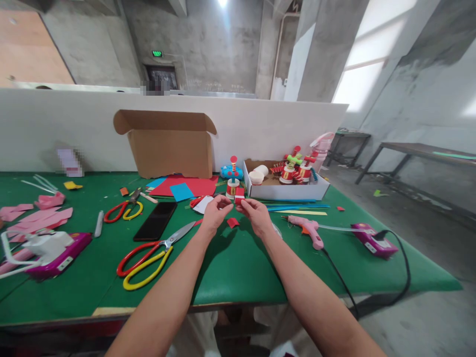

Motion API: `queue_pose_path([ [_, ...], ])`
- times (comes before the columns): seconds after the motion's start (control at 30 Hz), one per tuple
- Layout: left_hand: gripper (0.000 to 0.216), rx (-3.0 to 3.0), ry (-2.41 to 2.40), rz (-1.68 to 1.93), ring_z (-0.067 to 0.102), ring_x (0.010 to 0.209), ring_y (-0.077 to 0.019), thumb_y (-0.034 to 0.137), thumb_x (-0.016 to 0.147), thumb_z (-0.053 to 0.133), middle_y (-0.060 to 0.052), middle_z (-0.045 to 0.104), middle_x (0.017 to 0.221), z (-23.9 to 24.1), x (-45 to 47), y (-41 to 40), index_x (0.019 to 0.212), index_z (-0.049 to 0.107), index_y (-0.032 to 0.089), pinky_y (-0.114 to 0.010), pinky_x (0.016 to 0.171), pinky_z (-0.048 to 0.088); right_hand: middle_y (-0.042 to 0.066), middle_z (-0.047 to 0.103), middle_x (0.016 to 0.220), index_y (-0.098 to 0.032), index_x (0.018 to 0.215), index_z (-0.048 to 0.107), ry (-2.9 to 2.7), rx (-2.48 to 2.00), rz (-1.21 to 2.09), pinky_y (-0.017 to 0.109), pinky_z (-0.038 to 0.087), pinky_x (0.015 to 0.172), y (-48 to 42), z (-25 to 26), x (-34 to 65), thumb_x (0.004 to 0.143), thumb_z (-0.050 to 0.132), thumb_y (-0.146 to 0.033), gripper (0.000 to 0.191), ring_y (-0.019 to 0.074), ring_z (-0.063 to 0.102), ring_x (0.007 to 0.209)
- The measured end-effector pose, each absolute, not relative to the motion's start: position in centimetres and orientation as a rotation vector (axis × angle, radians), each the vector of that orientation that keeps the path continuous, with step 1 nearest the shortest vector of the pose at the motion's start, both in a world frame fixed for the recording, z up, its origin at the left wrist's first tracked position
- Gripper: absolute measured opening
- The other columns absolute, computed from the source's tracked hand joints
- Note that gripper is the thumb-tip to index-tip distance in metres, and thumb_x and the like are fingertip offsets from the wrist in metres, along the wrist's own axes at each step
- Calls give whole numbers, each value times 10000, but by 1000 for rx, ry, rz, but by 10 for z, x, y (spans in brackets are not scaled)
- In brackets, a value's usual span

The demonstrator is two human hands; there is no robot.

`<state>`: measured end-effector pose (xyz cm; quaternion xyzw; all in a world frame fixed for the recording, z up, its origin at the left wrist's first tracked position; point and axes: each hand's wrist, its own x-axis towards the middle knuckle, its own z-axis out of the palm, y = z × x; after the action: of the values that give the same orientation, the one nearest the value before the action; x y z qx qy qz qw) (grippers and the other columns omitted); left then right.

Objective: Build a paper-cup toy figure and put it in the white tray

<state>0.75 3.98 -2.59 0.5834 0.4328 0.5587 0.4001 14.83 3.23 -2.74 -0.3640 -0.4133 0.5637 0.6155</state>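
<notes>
My left hand [214,213] and my right hand [255,215] meet above the green table [238,267], fingers pinched together. Between their fingertips they hold a small red piece of paper [239,199]. A red paper scrap [233,222] lies on the table just below the hands. Right behind them stands a small red-and-white paper figure [233,184] with a striped top. Large scissors with red and yellow handles [148,258] lie to the left of my left forearm.
An open cardboard box [169,144] stands at the back with red and blue paper sheets [186,187] before it. A white tray [286,188] holds more figures. A pink glue gun [307,229], a black phone [155,221], smaller scissors [124,209] and pink paper scraps [37,215] lie around.
</notes>
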Motion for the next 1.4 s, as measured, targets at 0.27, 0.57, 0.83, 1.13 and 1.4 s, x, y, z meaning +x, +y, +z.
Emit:
queue_pose_path([
  [0.27, 280, 1433, 990, 1371, 533, 595, -116, 352, 617, 673, 22, 604, 660, -26, 14, 36, 826, 619, 174, -260, 601, 448, -15, 690, 662, -191, 689, 704, -998, -837, 1285, 312, 527, 785, 29, -25, 146, 557, 803, -406, 271, 123, 627, 612],
  [0.57, 233, 1432, 1013, 1386, 593, 649, -144, 366, 629, 681, -3, 665, 680, -26, 14, 36, 755, 649, 172, -284, 670, 490, -6, 697, 691, -193, 689, 698, -1017, -856, 1284, 318, 522, 779, 29, -27, 146, 550, 807, -414, 282, 136, 630, 638],
  [0.83, 168, 1543, 1029, 1405, 582, 654, -142, 337, 639, 667, 13, 646, 661, -28, 9, 41, 704, 644, 184, -277, 678, 485, -9, 695, 705, -189, 691, 677, -1020, -824, 1320, 317, 514, 811, 28, -26, 146, 524, 815, -425, 320, 133, 638, 669],
  [1.13, 228, 1603, 1002, 1467, 536, 605, -112, 306, 673, 666, 36, 575, 647, -27, 9, 40, 861, 608, 191, -237, 604, 433, -9, 680, 644, -189, 719, 668, -1140, -917, 1149, 331, 534, 733, 30, -27, 149, 594, 767, -422, 282, 160, 645, 630],
  [1.4, 174, 1667, 978, 1477, 590, 715, -138, 291, 691, 651, -22, 641, 788, -25, 9, 37, 823, 649, 178, -269, 684, 475, -9, 691, 667, -183, 715, 671, -1205, -889, 1196, 321, 539, 730, 28, -27, 149, 598, 768, -366, 239, 164, 661, 657],
])
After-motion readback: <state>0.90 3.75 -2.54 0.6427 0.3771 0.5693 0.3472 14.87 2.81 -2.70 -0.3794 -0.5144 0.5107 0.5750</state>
